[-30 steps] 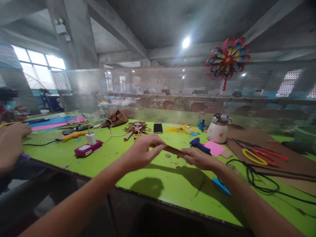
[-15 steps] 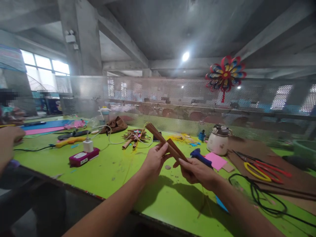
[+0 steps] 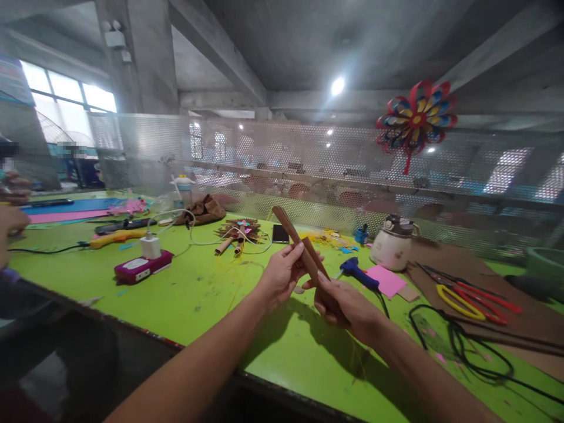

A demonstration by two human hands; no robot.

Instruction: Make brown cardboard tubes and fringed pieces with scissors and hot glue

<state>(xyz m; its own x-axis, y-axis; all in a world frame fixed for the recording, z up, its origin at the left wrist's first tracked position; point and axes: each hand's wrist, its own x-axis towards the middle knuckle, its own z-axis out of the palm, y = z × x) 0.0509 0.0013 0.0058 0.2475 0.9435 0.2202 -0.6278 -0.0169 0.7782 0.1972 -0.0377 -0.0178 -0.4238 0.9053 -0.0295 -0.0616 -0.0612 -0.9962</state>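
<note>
Folded brown strips (image 3: pixel 288 226) slant up and to the left above the green table (image 3: pixel 198 311). My left hand (image 3: pixel 282 273) pinches them near their middle, thumb on top. Around their lower end my right hand (image 3: pixel 346 302) is closed, its thumb lying along the brown material. A blue glue gun (image 3: pixel 359 274) lies just behind my right hand, next to a pink paper square (image 3: pixel 386 281). Farther back, a brown spiky craft piece (image 3: pixel 240 231) with rolled tubes sits beside a phone (image 3: pixel 281 234).
A purple power strip (image 3: pixel 143 267) with a white charger and a yellow glue gun (image 3: pixel 117 237) lie at left. Scissors (image 3: pixel 460 301), black cable (image 3: pixel 467 352), brown sheets (image 3: pixel 476 276) and a jug (image 3: pixel 392 244) stand or lie at right. Another person's hand (image 3: pixel 13 226) is at far left.
The view has shifted slightly. The brown strips have turned a little steeper, and my hands have come closer together. More of the blue glue gun now shows. The other person's hand is farther left in view.
</note>
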